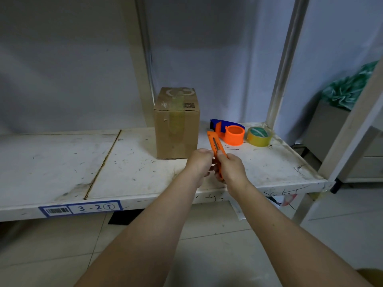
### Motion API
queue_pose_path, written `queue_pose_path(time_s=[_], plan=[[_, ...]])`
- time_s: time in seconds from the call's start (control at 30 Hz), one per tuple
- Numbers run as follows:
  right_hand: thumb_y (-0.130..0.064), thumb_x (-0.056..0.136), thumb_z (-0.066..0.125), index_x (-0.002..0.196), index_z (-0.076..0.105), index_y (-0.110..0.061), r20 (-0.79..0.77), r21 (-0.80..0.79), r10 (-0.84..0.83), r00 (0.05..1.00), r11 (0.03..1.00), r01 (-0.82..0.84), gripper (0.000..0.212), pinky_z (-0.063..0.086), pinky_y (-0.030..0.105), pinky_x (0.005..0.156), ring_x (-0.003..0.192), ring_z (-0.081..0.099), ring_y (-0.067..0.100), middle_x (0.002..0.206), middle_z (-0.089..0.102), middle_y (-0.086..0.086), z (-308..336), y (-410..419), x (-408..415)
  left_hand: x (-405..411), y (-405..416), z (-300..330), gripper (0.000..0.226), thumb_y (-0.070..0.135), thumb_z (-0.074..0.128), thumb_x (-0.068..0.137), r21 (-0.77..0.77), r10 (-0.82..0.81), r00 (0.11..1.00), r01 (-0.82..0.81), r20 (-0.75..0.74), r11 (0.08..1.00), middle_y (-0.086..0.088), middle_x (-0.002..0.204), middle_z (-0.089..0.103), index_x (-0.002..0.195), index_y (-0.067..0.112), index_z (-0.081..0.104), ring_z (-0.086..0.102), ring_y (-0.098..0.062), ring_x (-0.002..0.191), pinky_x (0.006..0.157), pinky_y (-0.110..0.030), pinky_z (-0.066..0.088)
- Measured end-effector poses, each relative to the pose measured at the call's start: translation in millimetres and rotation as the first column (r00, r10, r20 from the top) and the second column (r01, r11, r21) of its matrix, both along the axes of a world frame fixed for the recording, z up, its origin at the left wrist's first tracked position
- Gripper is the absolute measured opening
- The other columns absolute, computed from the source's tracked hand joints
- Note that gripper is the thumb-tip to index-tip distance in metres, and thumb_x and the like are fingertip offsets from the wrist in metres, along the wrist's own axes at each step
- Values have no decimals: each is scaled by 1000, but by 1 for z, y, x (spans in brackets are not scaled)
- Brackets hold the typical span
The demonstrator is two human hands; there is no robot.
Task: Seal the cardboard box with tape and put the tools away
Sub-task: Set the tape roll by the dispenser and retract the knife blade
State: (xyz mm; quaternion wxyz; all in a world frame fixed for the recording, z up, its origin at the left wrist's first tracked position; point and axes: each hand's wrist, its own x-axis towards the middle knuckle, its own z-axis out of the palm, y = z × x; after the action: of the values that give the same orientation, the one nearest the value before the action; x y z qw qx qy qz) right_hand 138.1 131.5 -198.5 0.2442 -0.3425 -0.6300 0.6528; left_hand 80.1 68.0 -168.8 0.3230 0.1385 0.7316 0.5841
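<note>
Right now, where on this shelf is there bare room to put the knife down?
Widest bare patch: the shelf left of the box, across the seam. A smaller strip lies along the front edge, right of the hands. It's crowded behind that, where the tape dispenser and tape roll sit near the post.

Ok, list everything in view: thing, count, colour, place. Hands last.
cardboard box: one, brown, taped over top and front, standing on the shelf toward the back.
tape dispenser: one, orange and blue, lying on the shelf right of the box.
tape roll: one, yellowish with a green core, on the shelf right of the dispenser.
utility knife: one, orange, held above the shelf in front of the box.
shelf: one, white and scuffed, with a blue label reading 3-2 on its front edge.
green plastic bags: a bunch, far right, beyond the shelf frame.
left hand: on the knife.
right hand: gripping the knife.
</note>
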Motion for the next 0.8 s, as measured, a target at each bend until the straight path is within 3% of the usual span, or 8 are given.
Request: queue_pose_path(time_s=[0.17, 0.27, 0.47, 0.57, 0.7, 0.8], plan=[[-26, 99, 39, 101, 59, -7, 8, 6, 25, 1000, 1000, -25, 28, 42, 23, 46, 56, 51, 16, 77, 61, 7, 3, 0, -1, -1, 1, -2, 26, 25, 43, 95, 13, 16, 1000, -15, -20, 1000, -4, 92, 66, 101, 14, 67, 63, -23, 87, 93, -42, 51], [-21, 98, 38, 98, 57, -7, -24, -15, 78, 997, 997, -78, 24, 41, 23, 45, 52, 48, 16, 74, 57, 9, 3, 0, -2, -2, 1, -3, 25, 24, 42, 97, 29, 27, 999, -26, -28, 999, -3, 83, 62, 86, 19, 63, 57, -23, 79, 93, -43, 51], [-20, 100, 35, 107, 54, -6, -74, -41, 197, 978, 979, -201, 25, 44, 24, 53, 56, 48, 14, 74, 54, 7, -1, 5, -2, -8, 1, -5, 28, 26, 41, 98, 36, 26, 1000, -25, -16, 999, -3, 70, 55, 84, 19, 64, 50, -19, 65, 77, -36, 49], [-25, 101, 32, 109, 53, -8, -64, -55, 169, 984, 983, -173, 29, 47, 27, 58, 60, 50, 16, 77, 56, 8, -5, 11, -8, -11, 6, -8, 29, 21, 38, 96, 25, 15, 1000, -15, 1, 1000, -2, 64, 52, 91, 16, 67, 49, -20, 61, 73, -36, 46], [-23, 100, 29, 100, 50, -11, 54, -39, 64, 997, 997, -62, 24, 47, 34, 69, 71, 57, 22, 85, 55, 11, -8, 29, -23, -22, 14, -15, 23, 21, 37, 97, -51, -1, 999, -2, -52, 999, -4, 93, 61, 97, 20, 60, 62, -26, 91, 89, -39, 49], [-17, 97, 30, 99, 49, -13, 162, 8, -7, 987, 1000, 6, 20, 44, 34, 71, 79, 59, 26, 80, 51, 7, -12, 53, -41, -39, 22, -25, 21, 15, 39, 96, -161, -41, 957, -6, -287, 987, -6, 99, 59, 87, 20, 57, 58, -27, 98, 87, -35, 47]])
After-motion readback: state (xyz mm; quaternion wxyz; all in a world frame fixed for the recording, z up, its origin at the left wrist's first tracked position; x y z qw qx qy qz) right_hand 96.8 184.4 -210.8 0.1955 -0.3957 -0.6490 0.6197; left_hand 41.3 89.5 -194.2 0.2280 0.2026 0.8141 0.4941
